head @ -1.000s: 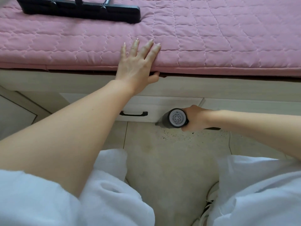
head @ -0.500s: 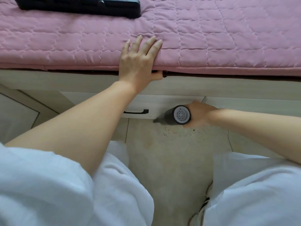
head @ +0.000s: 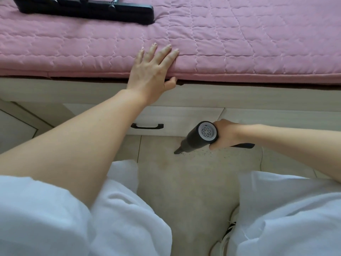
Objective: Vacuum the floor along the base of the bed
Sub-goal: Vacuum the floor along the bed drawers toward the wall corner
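Head view: the right hand (head: pixel 224 134) is gripping a small dark handheld vacuum (head: pixel 200 137), fingers curled tight round its body just behind the pale vented end cap, so the right grip is clamped on the vacuum. The vacuum is tilting down to the left, its narrow nozzle tip (head: pixel 177 151) touching the beige floor (head: pixel 184 191) just in front of the bed base. Dark crumbs (head: pixel 202 154) are lying scattered on the floor right beside the nozzle and under the hand. The left hand (head: pixel 153 71) is resting flat on the edge of the pink quilted mattress (head: pixel 239 43), fingers straight and spread, thumb hooking under the mattress edge; that grip is apart and holding nothing. Below the mattress the pale wooden bed base (head: pixel 258 97) is showing a drawer front with a black handle (head: pixel 147 126), well to the left of the vacuum. A long black bar-shaped object (head: pixel 83 8) is lying on the mattress at upper left. White clothing (head: pixel 120 218) is filling the lower frame on both sides, and part of a shoe (head: pixel 228 235) is showing between.
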The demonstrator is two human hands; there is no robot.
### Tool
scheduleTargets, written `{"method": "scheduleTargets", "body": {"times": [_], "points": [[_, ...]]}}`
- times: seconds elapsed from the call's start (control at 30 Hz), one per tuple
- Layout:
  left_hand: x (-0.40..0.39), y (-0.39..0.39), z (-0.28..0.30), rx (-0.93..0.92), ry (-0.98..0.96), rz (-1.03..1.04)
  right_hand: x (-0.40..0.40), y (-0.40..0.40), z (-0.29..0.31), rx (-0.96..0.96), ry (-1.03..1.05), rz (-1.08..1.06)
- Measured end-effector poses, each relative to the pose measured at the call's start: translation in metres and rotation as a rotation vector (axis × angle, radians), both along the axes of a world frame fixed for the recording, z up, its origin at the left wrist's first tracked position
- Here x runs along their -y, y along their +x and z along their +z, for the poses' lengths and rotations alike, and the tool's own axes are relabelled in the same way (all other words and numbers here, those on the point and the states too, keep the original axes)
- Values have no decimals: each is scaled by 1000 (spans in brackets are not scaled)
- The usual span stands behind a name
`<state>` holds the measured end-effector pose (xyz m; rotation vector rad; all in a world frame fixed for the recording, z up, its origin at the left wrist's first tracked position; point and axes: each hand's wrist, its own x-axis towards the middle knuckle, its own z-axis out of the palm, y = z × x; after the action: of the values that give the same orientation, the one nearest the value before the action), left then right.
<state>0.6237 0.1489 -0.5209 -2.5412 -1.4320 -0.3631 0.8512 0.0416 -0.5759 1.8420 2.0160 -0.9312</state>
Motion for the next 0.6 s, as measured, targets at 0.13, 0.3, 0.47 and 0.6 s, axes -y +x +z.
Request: {"method": "scheduleTargets", "body": {"times": [0.13, 0.3, 0.47, 0.6], "points": [[-1, 4, -3, -13, 19, 22, 3, 5, 0, 1, -14, -5], [4, 9, 3, -13, -56, 58, 13, 12, 4, 25, -36, -7], [4, 17, 11, -40, -159, 86, 17, 13, 0, 21, 21, 14], [4, 12, 13, -61, -153, 56, 22, 12, -2, -16, 36, 12]]}}
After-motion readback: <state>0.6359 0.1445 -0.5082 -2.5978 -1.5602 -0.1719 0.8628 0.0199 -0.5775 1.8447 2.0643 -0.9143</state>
